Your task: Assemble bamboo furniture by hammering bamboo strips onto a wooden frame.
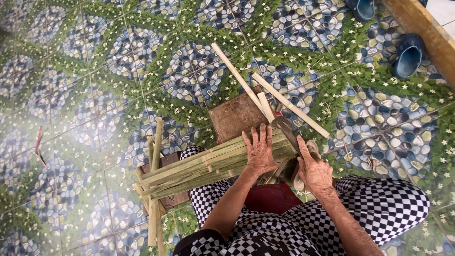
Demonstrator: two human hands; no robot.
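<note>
A thick bundle of split green bamboo strips (204, 166) lies across my lap, slanting from lower left to upper right. My left hand (259, 150) rests palm-down on its right end, fingers spread over the strips. My right hand (313, 171) grips the handle of a dark-bladed knife (287, 132), whose blade points up beside the end of the bundle. Two pale split sticks (263, 95) lean across a brown wooden block (234, 116) just beyond the hands.
Pebble-and-leaf patterned floor tiles (95, 71) lie all around. More bamboo strips (154, 189) and a small wooden piece sit at lower left. Two blue sandals (407, 56) lie at the upper right by a wooden beam (426, 28). My checkered trousers (379, 208) fill the bottom.
</note>
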